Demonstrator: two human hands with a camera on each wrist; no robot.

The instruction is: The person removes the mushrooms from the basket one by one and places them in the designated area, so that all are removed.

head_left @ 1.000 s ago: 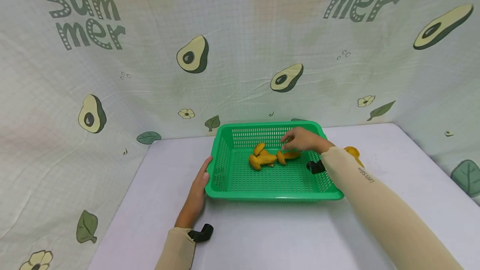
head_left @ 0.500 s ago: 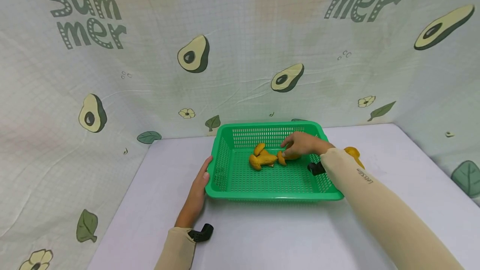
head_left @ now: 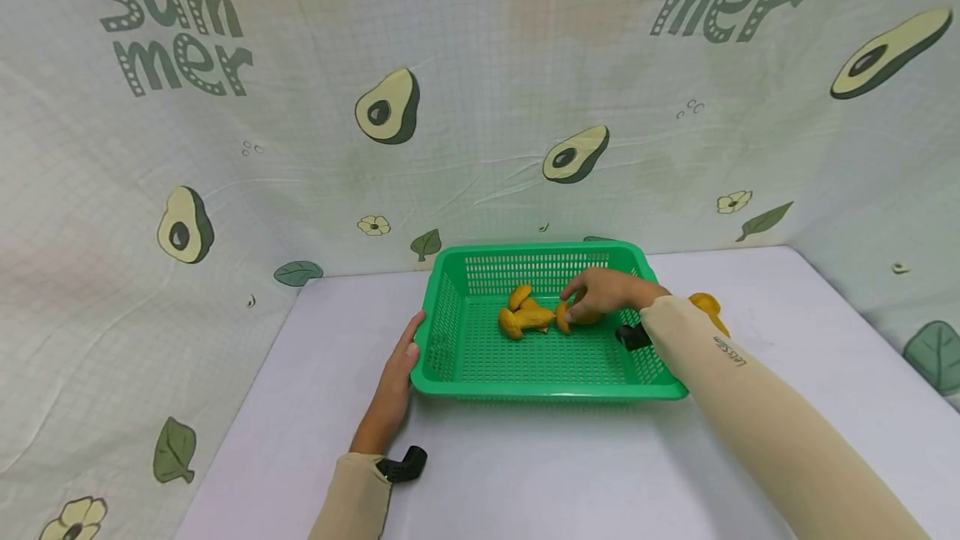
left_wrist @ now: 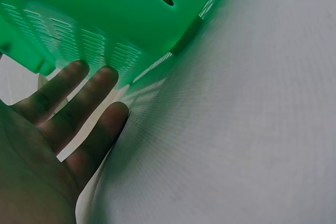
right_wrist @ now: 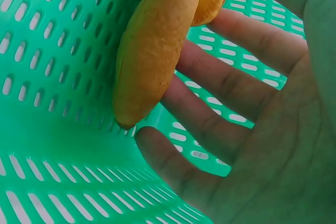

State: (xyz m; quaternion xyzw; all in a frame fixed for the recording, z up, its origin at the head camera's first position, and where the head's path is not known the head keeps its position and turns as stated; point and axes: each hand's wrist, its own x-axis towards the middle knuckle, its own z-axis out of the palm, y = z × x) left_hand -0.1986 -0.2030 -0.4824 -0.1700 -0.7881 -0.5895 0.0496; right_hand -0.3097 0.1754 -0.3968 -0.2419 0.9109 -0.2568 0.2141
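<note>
Nearest are two beige sleeves, the left sleeve low in view and the right sleeve reaching in from the lower right, printed with small dark lettering. A black wrist device sits at the left cuff. Beneath spreads the pale tabletop, its fine woven grain visible from the left wrist, with a soft shadow below the right forearm.

The left hand rests against the outside of the green plastic basket, at its left wall, fingers fairly straight and spread rather than closed round anything. The basket is rectangular, slotted in its walls and floor, and stands upright toward the table's back.

Inside it, right of centre, the right hand has thumb and forefinger close about the cap end of a yellow-brown mushroom; its other fingers curve loosely alongside the stem. Just left lies a small cluster of similar mushrooms. Another yellow-orange piece lies on the table outside the right wall, partly hidden by the sleeve.

Behind, a pale, creased cloth backdrop carries printed halved avocados, leaves, flowers and "summer" in grey-green letters.
</note>
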